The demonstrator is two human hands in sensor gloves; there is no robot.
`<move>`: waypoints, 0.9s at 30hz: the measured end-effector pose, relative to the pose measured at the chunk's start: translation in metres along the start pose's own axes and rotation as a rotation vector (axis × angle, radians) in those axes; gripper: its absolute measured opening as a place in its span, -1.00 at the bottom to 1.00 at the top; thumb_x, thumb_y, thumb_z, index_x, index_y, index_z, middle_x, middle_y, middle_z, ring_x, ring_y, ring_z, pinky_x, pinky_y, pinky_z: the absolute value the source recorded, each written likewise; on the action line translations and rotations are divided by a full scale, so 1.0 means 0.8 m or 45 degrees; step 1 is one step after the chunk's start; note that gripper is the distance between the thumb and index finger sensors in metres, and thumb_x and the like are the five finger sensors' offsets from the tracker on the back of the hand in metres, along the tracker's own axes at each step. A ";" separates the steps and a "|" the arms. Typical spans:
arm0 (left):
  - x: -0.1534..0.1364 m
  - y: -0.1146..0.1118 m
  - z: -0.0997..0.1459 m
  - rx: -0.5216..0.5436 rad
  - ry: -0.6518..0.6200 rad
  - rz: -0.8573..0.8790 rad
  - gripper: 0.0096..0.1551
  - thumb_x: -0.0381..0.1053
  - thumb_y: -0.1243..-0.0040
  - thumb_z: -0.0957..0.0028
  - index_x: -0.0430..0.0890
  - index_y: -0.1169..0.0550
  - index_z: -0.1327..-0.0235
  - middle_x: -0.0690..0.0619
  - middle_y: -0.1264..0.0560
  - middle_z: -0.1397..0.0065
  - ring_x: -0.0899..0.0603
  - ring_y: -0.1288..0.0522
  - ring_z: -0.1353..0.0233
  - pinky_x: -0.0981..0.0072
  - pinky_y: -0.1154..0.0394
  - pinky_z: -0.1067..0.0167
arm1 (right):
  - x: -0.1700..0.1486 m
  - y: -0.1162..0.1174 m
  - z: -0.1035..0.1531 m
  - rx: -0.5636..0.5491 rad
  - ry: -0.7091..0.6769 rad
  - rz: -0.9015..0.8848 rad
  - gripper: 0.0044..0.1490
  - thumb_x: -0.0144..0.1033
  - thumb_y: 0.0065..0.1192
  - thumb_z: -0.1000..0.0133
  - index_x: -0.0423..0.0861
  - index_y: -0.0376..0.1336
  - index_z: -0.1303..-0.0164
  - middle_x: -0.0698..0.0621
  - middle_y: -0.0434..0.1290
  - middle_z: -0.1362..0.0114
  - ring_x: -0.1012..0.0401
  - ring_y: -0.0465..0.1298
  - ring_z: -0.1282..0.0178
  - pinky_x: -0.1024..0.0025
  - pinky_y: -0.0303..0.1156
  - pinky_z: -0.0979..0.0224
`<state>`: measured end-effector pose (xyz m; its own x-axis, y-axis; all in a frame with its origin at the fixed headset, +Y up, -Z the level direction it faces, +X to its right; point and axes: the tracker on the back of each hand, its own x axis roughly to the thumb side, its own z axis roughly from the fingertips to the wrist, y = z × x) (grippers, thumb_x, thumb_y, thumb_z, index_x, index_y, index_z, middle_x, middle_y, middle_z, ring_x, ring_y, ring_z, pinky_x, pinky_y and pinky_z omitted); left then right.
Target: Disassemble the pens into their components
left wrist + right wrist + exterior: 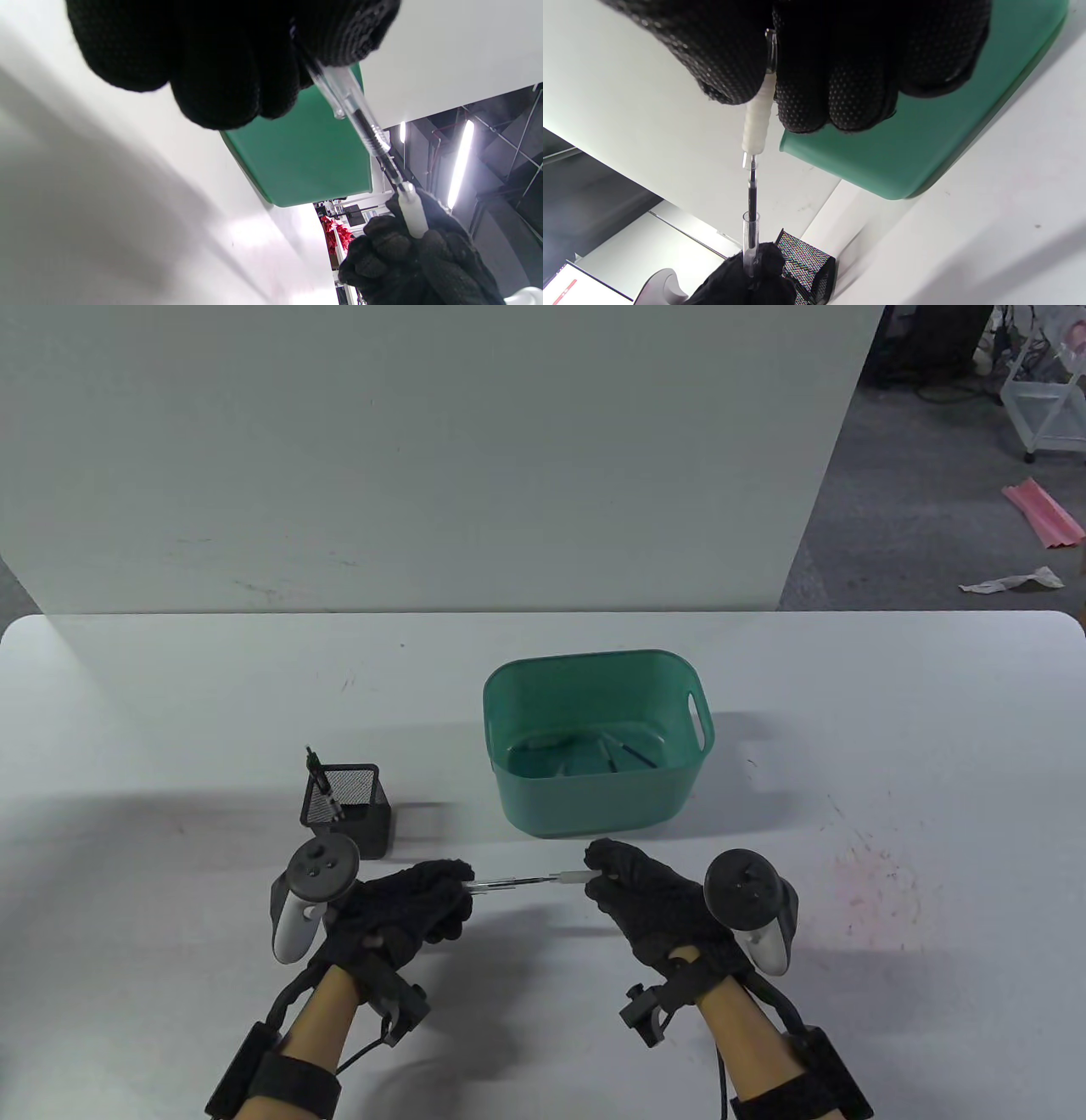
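Holding the clear barrel in the left hand and pinching the white grip section with the right hand, the person keeps the pen level above the desk; judged, this lets the refill slide straight out; the green bin waits just behind.

left hand – fingers curled, gripping | right hand – fingers pinching, level, apart

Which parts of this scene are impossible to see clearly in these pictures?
- Table view: the pieces in the green bin are too small to identify.
- Left wrist view: the left hand hides the clear barrel's rear end.
- Right wrist view: the right hand hides the white grip's tip.
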<state>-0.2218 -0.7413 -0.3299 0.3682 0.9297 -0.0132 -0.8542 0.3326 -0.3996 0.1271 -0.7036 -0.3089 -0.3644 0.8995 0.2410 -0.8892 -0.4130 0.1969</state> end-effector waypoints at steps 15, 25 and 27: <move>0.000 0.001 0.002 0.013 0.009 0.038 -0.49 0.11 -0.15 -0.12 0.04 -0.54 -0.33 -0.06 -0.67 -0.19 -0.07 -0.75 -0.03 -0.12 -0.63 -0.12 | -0.001 -0.018 -0.001 -0.062 -0.016 -0.078 -0.42 -0.20 0.23 -0.27 -0.14 0.24 -0.47 -0.14 0.51 -0.27 -0.07 0.53 -0.19 -0.09 0.47 -0.25; 0.004 0.012 0.006 0.111 0.072 -0.013 -0.48 0.04 -0.09 -0.13 -0.02 -0.52 -0.36 -0.10 -0.66 -0.20 -0.08 -0.75 -0.03 -0.14 -0.62 -0.13 | 0.023 -0.051 -0.030 -0.339 0.112 0.094 -0.44 -0.28 0.17 -0.28 -0.17 0.23 -0.48 -0.18 0.50 -0.27 -0.08 0.53 -0.17 -0.09 0.47 -0.23; 0.005 0.014 0.007 0.122 0.067 -0.028 -0.48 0.03 -0.08 -0.14 -0.02 -0.51 -0.36 -0.11 -0.66 -0.21 -0.09 -0.75 -0.04 -0.14 -0.62 -0.14 | 0.032 -0.054 -0.048 -0.390 0.153 0.187 -0.44 -0.29 0.15 -0.29 -0.17 0.23 -0.48 -0.18 0.50 -0.27 -0.08 0.54 -0.16 -0.08 0.48 -0.23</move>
<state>-0.2320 -0.7326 -0.3291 0.4036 0.9133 -0.0546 -0.8760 0.3685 -0.3111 0.1454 -0.6574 -0.3473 -0.5082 0.8515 0.1287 -0.8599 -0.4936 -0.1299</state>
